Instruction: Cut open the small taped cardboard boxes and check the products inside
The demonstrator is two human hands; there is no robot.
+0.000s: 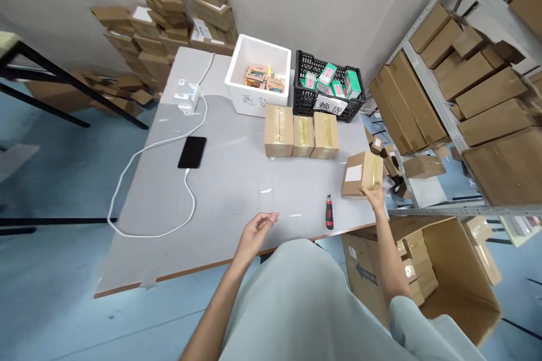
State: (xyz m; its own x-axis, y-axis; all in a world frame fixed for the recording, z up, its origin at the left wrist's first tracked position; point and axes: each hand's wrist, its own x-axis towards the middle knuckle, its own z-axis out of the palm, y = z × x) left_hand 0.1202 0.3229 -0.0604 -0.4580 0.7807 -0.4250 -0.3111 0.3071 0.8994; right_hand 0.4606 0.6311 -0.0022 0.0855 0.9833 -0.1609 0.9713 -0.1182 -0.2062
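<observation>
My right hand (375, 196) grips a small taped cardboard box (359, 173) with a white label, at the right edge of the grey table (228, 180). My left hand (257, 230) hovers over the table's near edge, fingers loosely curled and holding nothing. A red and black box cutter (329, 211) lies on the table between the two hands. Three similar taped boxes (301, 134) stand in a row further back.
Behind the row stand a white foam bin (259, 74) and a black crate (328, 90) of small packs. A black phone (192, 152) on a white cable lies left. An open carton (444, 271) of boxes sits on the floor right, below shelving (474, 90).
</observation>
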